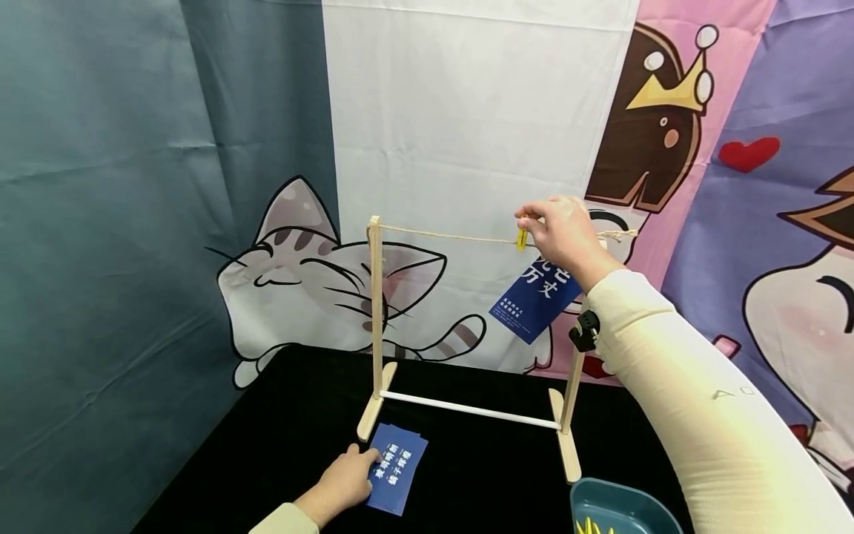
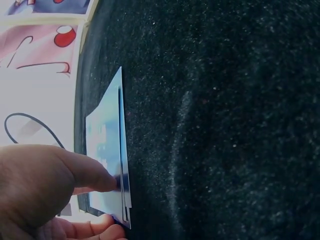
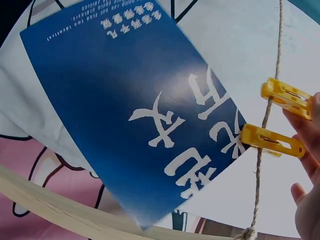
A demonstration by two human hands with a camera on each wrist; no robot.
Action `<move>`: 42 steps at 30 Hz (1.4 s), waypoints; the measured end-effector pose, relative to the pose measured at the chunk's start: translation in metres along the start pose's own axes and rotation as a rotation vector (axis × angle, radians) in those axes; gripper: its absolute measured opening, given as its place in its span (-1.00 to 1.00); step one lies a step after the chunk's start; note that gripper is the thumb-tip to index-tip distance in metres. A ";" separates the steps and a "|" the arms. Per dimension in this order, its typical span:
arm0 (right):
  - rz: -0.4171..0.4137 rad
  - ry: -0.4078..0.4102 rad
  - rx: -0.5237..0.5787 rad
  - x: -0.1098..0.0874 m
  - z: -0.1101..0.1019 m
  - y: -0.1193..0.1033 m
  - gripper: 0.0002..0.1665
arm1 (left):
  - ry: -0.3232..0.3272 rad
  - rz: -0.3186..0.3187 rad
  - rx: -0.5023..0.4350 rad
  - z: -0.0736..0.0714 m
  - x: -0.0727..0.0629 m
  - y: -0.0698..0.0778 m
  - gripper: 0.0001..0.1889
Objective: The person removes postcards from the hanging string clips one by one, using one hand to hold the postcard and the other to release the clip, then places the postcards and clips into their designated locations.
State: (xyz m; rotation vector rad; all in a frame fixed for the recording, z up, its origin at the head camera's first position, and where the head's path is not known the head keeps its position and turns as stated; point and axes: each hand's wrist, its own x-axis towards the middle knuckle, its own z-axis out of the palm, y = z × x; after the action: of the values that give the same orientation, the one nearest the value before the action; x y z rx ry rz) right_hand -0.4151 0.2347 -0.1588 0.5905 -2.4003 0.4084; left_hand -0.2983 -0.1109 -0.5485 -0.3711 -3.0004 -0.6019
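My right hand (image 1: 563, 228), raised to the twine line (image 1: 454, 236), pinches a yellow clothespin (image 3: 286, 97) whose jaw end meets the twine. Just beside it, a second yellow clothespin (image 3: 272, 140) clips the corner of a blue card (image 3: 115, 95) with white lettering to the line. The card hangs tilted below my right hand in the head view. Low on the left, my left hand (image 1: 343, 478) holds the edge of a small stack of blue cards (image 1: 396, 475) on the black cloth. In the left wrist view its thumb (image 2: 95, 172) lies on the top card, with fingertips at the edge.
A wooden stand has a left post (image 1: 376, 311), a right post (image 1: 572, 389) and a white crossbar (image 1: 467, 408). A teal tray (image 1: 623, 493) with several yellow clothespins sits at front right. Behind hangs a cartoon-printed cloth (image 1: 467, 111).
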 end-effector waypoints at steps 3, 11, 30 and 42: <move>-0.018 0.060 0.019 -0.001 -0.003 -0.001 -0.81 | -0.007 0.012 -0.001 0.001 -0.001 0.001 -0.60; -0.071 0.104 0.058 -0.009 -0.014 -0.001 -0.82 | -0.018 0.027 -0.008 0.003 -0.003 0.002 -0.53; -0.286 0.166 0.006 -0.125 -0.037 0.039 -0.79 | 0.020 0.009 -0.046 0.005 -0.009 -0.003 -0.66; -0.036 -0.221 0.055 -0.225 -0.002 0.084 -0.74 | 0.054 -0.041 -0.021 0.004 -0.010 -0.007 -0.70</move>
State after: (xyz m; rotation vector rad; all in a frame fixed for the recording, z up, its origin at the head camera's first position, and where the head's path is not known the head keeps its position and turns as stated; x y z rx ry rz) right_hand -0.2978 0.3770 -0.3133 0.7362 -2.5904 0.4139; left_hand -0.2900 -0.1177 -0.5562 -0.2898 -2.9593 -0.6373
